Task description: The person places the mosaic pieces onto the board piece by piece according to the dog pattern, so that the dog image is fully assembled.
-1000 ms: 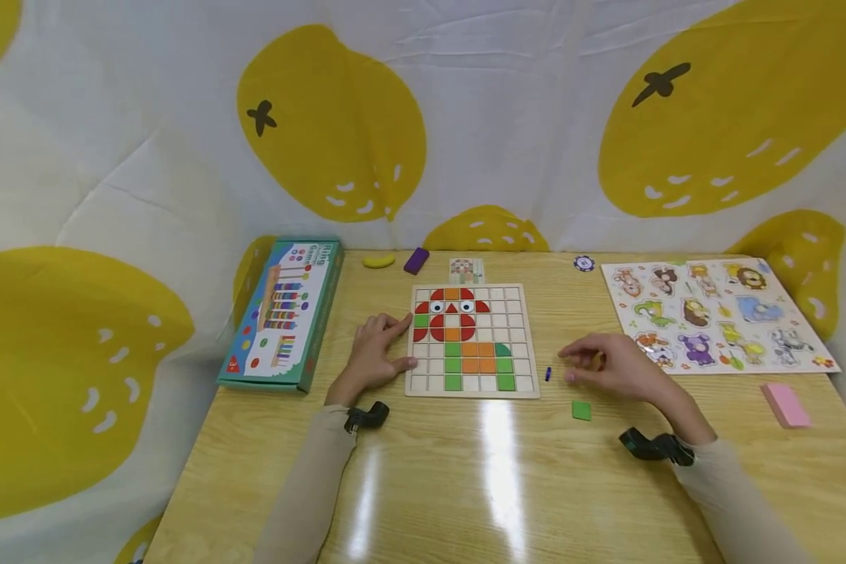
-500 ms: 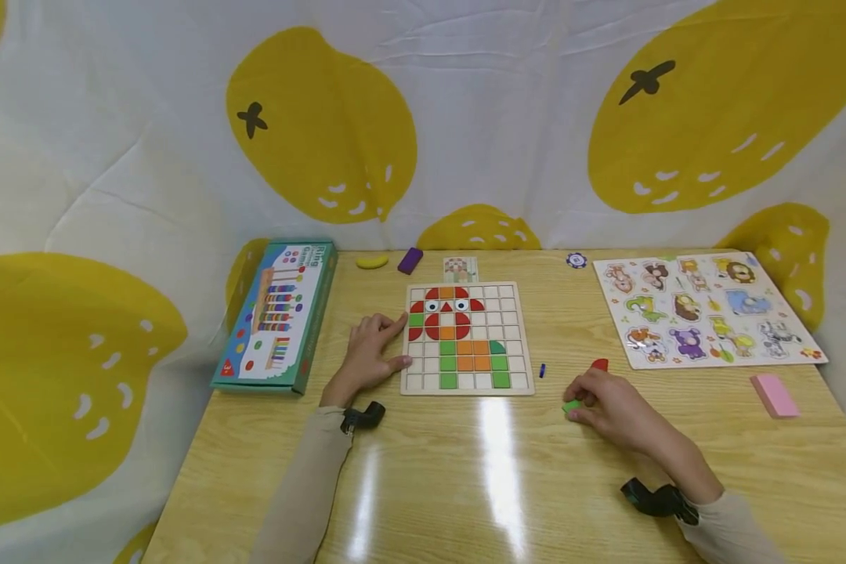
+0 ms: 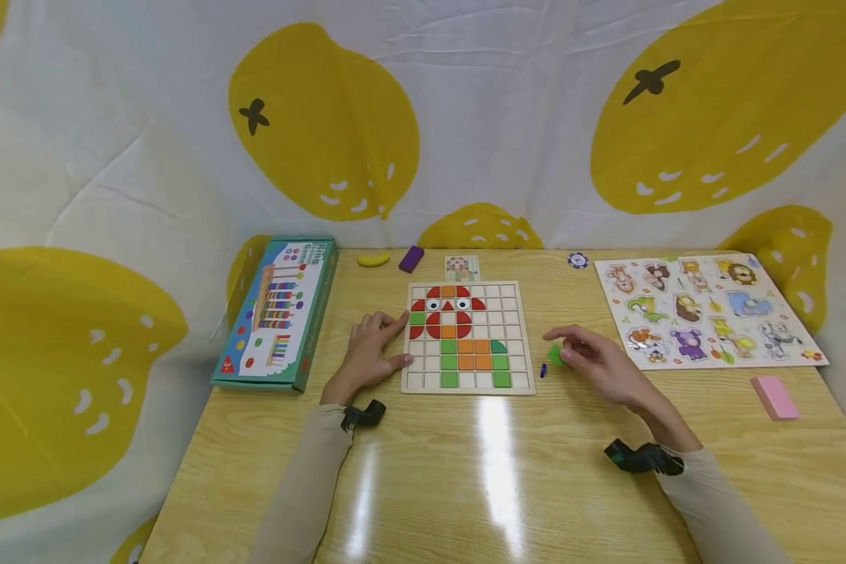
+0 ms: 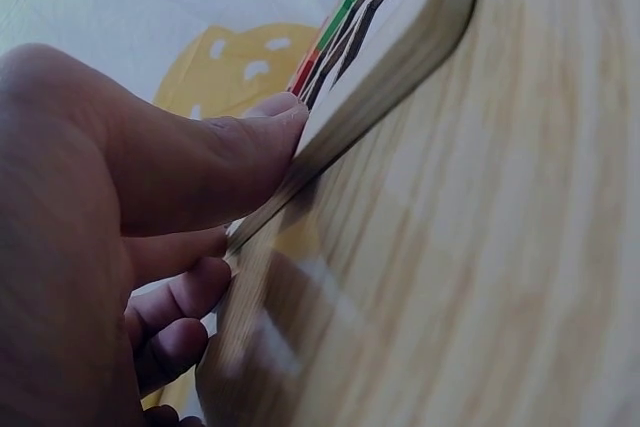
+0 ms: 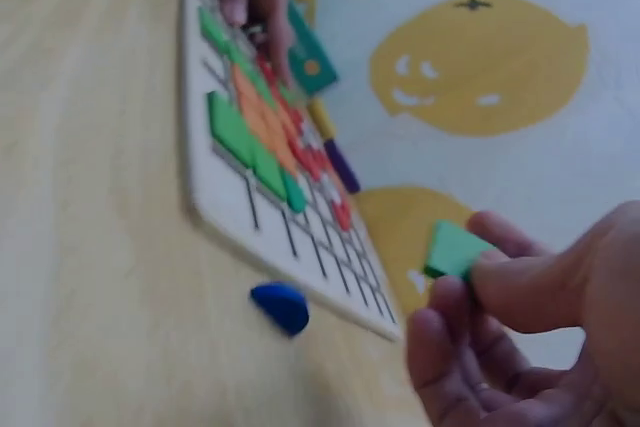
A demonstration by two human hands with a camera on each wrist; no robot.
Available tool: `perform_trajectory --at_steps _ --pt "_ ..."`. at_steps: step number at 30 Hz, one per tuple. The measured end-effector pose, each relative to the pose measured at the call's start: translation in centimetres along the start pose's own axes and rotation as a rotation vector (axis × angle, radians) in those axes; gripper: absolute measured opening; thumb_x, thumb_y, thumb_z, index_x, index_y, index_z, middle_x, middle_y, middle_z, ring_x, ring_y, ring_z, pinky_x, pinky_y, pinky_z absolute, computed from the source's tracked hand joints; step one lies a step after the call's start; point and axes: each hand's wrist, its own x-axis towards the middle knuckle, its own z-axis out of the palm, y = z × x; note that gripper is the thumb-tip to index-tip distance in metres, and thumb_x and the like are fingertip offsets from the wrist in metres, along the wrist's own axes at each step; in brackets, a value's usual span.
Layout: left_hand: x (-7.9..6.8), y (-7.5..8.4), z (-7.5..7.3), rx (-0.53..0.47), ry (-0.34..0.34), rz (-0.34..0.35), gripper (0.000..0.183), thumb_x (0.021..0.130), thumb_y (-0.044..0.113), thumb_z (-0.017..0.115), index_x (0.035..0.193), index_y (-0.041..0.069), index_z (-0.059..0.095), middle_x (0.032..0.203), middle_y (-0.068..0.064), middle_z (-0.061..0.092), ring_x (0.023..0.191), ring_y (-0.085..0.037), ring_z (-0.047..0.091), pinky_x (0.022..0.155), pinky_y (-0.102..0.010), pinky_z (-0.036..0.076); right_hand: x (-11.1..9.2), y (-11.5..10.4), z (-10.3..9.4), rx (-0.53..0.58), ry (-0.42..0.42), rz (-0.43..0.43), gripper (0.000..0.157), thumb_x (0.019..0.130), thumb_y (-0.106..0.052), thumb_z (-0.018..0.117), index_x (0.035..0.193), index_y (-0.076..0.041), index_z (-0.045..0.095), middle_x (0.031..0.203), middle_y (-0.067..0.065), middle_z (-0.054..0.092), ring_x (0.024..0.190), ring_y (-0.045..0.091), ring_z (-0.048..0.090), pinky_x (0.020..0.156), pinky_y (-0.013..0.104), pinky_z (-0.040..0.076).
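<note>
A wooden grid board [image 3: 508, 318] lies mid-table, with red, orange and green tiles forming an animal figure. My left hand [image 3: 368, 356] rests beside its left edge, thumb and index fingertips spread apart along the side; in the left wrist view the thumb [image 4: 225, 162] presses against the edge. To the right of the board my right hand [image 3: 595, 364] pinches a green square tile [image 5: 455, 250] between thumb and fingers, raised above the table. Close under that tile in the head view, a small blue piece [image 3: 544, 370] stands on the table; its rounded face shows in the right wrist view.
Above the board sits a small picture card [image 3: 461, 268]. A purple block [image 3: 412, 259], a yellow banana [image 3: 373, 259] and a poker chip [image 3: 578, 259] lie along the back. The ring game box [image 3: 275, 313] is at left; an animal puzzle [image 3: 708, 309] and pink block [image 3: 775, 398] at right.
My right hand has picked the green tile up off the table and carried it up and left towards the board. A red piece seen beside that hand is now hidden. The left hand stays put.
</note>
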Motion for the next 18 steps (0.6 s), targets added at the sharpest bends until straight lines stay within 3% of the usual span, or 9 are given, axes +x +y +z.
perform_trajectory --at_steps 3,6,12,18 --pt "0.0 -0.1 0.0 0.0 0.0 0.002 0.081 0.085 0.048 0.071 0.154 0.024 0.036 0.117 -0.005 0.046 0.104 -0.022 0.038 0.087 -0.04 0.024 2.4 -0.2 0.4 0.101 0.056 0.016 0.028 0.102 -0.017 0.054 0.127 -0.01 0.063 0.109 0.012 0.064 0.089 0.029 0.062 0.074 0.029 0.051" --pt "0.0 -0.2 0.0 0.001 0.002 0.001 0.082 0.084 0.048 0.071 0.154 0.024 0.036 0.117 -0.005 0.046 0.103 -0.023 0.037 0.087 -0.04 0.024 5.0 -0.3 1.2 0.118 0.106 0.001 0.028 0.097 -0.018 0.064 0.123 -0.009 0.066 0.103 0.013 0.066 0.087 0.029 0.065 0.072 0.028 0.052" --pt "0.0 -0.4 -0.1 -0.011 0.006 -0.008 0.082 0.084 0.048 0.071 0.154 0.025 0.035 0.117 -0.005 0.046 0.103 -0.023 0.037 0.087 -0.04 0.024 9.6 -0.4 3.6 0.011 0.092 -0.024 0.028 0.091 -0.025 0.072 0.117 -0.016 0.07 0.095 0.005 0.066 0.083 0.021 0.064 0.071 0.026 0.051" --pt "0.1 -0.3 0.1 -0.012 0.002 -0.002 0.083 0.084 0.05 0.07 0.154 0.025 0.035 0.119 -0.005 0.047 0.105 -0.022 0.039 0.09 -0.04 0.026 12.0 0.3 5.7 -0.143 0.032 -0.013 0.024 0.088 -0.021 0.075 0.112 -0.017 0.072 0.09 0.0 0.067 0.077 0.016 0.061 0.069 0.03 0.05"
